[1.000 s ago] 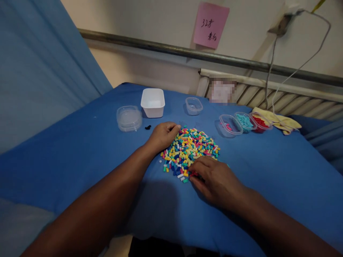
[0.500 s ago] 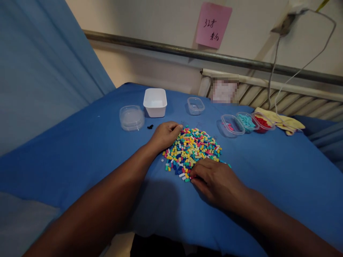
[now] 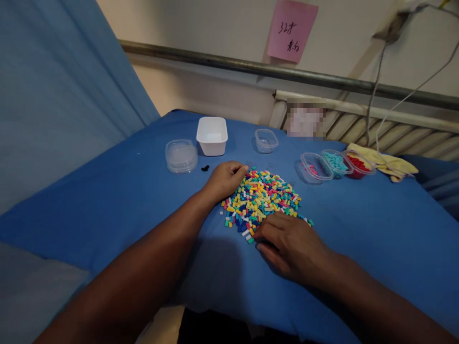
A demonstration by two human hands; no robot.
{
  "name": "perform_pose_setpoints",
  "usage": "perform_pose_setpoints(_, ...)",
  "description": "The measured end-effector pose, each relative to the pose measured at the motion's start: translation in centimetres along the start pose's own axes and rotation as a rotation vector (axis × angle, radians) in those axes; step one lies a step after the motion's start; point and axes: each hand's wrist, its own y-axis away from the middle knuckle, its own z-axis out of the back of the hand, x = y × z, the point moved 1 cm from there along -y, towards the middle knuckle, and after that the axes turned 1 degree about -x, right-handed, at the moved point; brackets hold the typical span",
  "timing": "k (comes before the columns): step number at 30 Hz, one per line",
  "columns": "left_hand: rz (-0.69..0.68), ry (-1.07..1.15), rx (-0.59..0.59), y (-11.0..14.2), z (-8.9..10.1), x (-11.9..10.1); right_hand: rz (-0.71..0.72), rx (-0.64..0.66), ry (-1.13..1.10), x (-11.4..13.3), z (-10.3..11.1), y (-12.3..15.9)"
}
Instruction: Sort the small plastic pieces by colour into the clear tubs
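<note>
A heap of small toy bricks (image 3: 263, 196) in yellow, teal, blue, pink and white lies spread on a blue cloth (image 3: 143, 200). At the heap's left edge rests my left hand (image 3: 226, 180), its fingers curled and the thumb laid along them; what they hold, if anything, is hidden. My right hand (image 3: 290, 243) is at the near right edge, palm down, with fingers and thumb curled round red toy bricks, now mostly covered by the hand. White and green bricks lie just left of its fingertips.
Behind the heap stand a white tub (image 3: 212, 137), stacked clear lids (image 3: 181, 157) and a clear container (image 3: 266, 142). To the right are containers of pink (image 3: 312, 170), turquoise (image 3: 336, 162) and red pieces (image 3: 358, 164), beside a yellow cloth (image 3: 392, 166). Black pieces (image 3: 205, 168) lie near the tub.
My right fingers have drawn closer to the thumb, covering the red bricks that showed between them. My left hand stays at the heap's edge. The whole view has shifted slightly.
</note>
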Motion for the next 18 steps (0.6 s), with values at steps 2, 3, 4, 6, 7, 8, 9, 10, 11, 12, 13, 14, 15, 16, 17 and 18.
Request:
perform_pose_setpoints(2, 0.001, 0.001, 0.004, 0.02, -0.02, -0.03, -0.005, 0.000, -0.006, -0.01, -0.10, -0.13)
perform_pose_setpoints(3, 0.000, 0.001, 0.005, 0.02, -0.02, -0.06, -0.010, -0.003, -0.010, -0.04, -0.17, -0.22)
perform_pose_setpoints(4, -0.001, 0.002, 0.006, 0.02, -0.02, -0.08, -0.015, -0.008, -0.013, -0.08, -0.25, -0.32)
perform_pose_setpoints(6, -0.001, 0.005, 0.005, 0.02, -0.01, -0.12, -0.016, -0.016, -0.017, -0.19, -0.40, -0.53)
perform_pose_setpoints(7, 0.000, 0.005, 0.004, 0.02, 0.00, -0.12, -0.010, -0.023, -0.013, -0.24, -0.46, -0.63)
perform_pose_setpoints(8, 0.002, 0.004, 0.003, 0.01, 0.00, -0.12, 0.001, -0.028, -0.004, -0.28, -0.50, -0.72)
perform_pose_setpoints(9, 0.004, 0.001, 0.003, 0.01, 0.01, -0.10, 0.017, -0.029, 0.012, -0.29, -0.52, -0.78)
perform_pose_setpoints(10, 0.003, -0.001, 0.003, 0.00, 0.02, -0.08, 0.035, -0.027, 0.037, -0.28, -0.52, -0.82)
perform_pose_setpoints(11, 0.000, -0.002, 0.003, -0.01, 0.02, -0.06, 0.052, -0.025, 0.071, -0.24, -0.49, -0.83)
perform_pose_setpoints(12, -0.004, -0.002, 0.003, -0.01, 0.03, -0.04, 0.065, -0.022, 0.109, -0.18, -0.44, -0.81)
perform_pose_setpoints(13, -0.008, -0.001, 0.003, -0.02, 0.03, -0.03, 0.073, -0.015, 0.144, -0.11, -0.37, -0.78)
perform_pose_setpoints(14, -0.008, 0.000, 0.004, -0.02, 0.03, -0.01, 0.079, -0.007, 0.170, -0.02, -0.29, -0.73)
perform_pose_setpoints(15, -0.004, 0.001, 0.006, -0.02, 0.02, 0.00, 0.080, 0.002, 0.187, 0.06, -0.21, -0.70)
perform_pose_setpoints(16, 0.004, 0.002, 0.007, -0.02, 0.01, 0.01, 0.076, 0.010, 0.193, 0.13, -0.12, -0.67)
perform_pose_setpoints(17, 0.011, 0.001, 0.008, -0.02, 0.00, 0.02, 0.068, 0.018, 0.191, 0.18, -0.05, -0.66)
perform_pose_setpoints(18, 0.017, -0.001, 0.007, -0.01, 0.00, 0.02, 0.057, 0.024, 0.183, 0.21, -0.01, -0.68)
